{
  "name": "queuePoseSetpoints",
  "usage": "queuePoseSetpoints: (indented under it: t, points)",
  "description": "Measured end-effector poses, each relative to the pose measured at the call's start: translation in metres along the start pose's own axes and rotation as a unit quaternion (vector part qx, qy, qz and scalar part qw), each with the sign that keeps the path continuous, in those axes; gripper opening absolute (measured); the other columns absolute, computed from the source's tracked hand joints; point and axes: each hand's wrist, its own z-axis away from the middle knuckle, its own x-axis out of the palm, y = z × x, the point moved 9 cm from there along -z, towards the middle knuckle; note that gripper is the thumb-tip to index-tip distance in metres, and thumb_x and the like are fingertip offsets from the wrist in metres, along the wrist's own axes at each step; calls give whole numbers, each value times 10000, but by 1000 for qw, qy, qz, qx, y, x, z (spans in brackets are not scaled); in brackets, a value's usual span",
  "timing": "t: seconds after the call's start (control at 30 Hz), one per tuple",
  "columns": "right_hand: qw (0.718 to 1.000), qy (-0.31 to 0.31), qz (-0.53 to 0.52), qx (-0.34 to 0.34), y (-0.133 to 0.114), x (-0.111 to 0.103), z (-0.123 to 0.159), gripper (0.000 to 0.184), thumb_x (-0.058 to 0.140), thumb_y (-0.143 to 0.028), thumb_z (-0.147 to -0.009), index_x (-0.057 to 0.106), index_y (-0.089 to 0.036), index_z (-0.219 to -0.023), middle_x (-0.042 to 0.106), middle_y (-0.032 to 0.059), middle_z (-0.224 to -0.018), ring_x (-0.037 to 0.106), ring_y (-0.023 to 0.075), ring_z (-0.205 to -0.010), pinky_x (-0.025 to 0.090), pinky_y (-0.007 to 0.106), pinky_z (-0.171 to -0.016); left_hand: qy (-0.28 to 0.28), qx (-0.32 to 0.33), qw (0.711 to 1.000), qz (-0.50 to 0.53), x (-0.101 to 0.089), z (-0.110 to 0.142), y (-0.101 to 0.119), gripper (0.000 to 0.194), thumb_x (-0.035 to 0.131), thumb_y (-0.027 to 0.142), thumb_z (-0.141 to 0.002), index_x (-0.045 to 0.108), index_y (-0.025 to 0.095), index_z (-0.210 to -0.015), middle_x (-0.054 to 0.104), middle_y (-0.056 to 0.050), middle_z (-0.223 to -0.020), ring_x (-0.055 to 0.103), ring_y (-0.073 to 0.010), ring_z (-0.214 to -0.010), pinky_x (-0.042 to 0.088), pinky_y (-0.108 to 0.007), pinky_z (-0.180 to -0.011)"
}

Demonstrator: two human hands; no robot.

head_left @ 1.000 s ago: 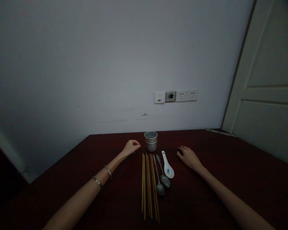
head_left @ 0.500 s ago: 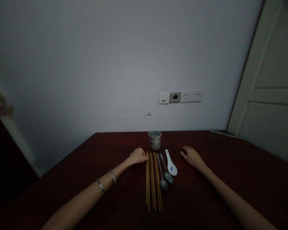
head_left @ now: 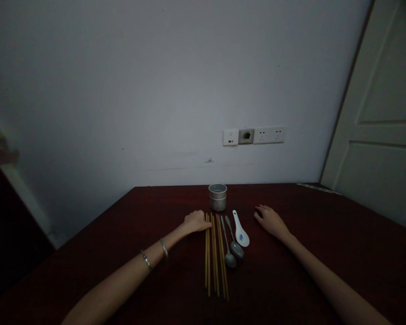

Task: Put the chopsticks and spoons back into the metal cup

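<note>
My left hand [head_left: 195, 221] is closed at the upper ends of the leftmost pair of chopsticks [head_left: 207, 257], its thumb lying across them; some of its fingers are hidden. Several more wooden chopsticks [head_left: 215, 262] lie side by side just to the right. Beside these rest two metal spoons, one longer-handled spoon [head_left: 230, 260] and another spoon [head_left: 237, 249]. A white ceramic spoon [head_left: 242, 237] with a blue mark lies to their right. My right hand [head_left: 269, 221] lies palm down on the table, fingers apart, holding nothing. Behind the utensils stands a metal cup-shaped holder [head_left: 218, 204] with small holes.
The dark red table [head_left: 169, 289] meets a pale wall [head_left: 176, 90]. Sockets and switches [head_left: 253, 136] sit on the wall. A light panelled door [head_left: 385, 171] is on the right. A flat strip [head_left: 318, 188] lies along the table's far right edge.
My left hand has shifted slightly right, its thumb now reaching over the leftmost chopsticks. My right hand stays in place. The view has tilted very slightly.
</note>
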Motion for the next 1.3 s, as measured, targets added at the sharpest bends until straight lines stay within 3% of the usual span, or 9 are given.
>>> queuePoseSetpoints:
  t: [0.5,0.93,1.07,1.3]
  points:
    - [1000,-1,6,-2,-2,-2,1,438,378,-328,-815,586,-57,-1090,551,186,-1157,468,271,-1121,345,362,-954,-10,3,1000,2,10,-9,0,343,510,435,-672,639,159,-831,660,-103,-862,625,-200,-759,436,-222,-557]
    - [1000,-4,-16,7,0,-3,1,413,410,-317,-802,587,-80,-1091,546,162,-1174,450,268,-1143,337,375,-960,21,3,999,48,9,-9,0,292,538,373,-638,663,126,-730,655,-105,-717,607,-172,-622,364,-196,-454]
    - [1000,-4,-13,11,1,0,0,417,413,-319,-798,588,-72,-1084,535,181,-1183,453,273,-1140,342,380,-954,55,20,997,57,-15,-5,4,318,527,393,-641,660,111,-700,629,-90,-647,565,-144,-540,313,-200,-425]
    - [999,11,-46,1,1,-3,2,423,422,-293,-783,562,-81,-1121,562,161,-1150,487,259,-1102,368,377,-935,172,73,979,77,-93,10,31,277,497,328,-666,609,109,-539,528,-32,-490,439,-87,-441,258,-218,-440]
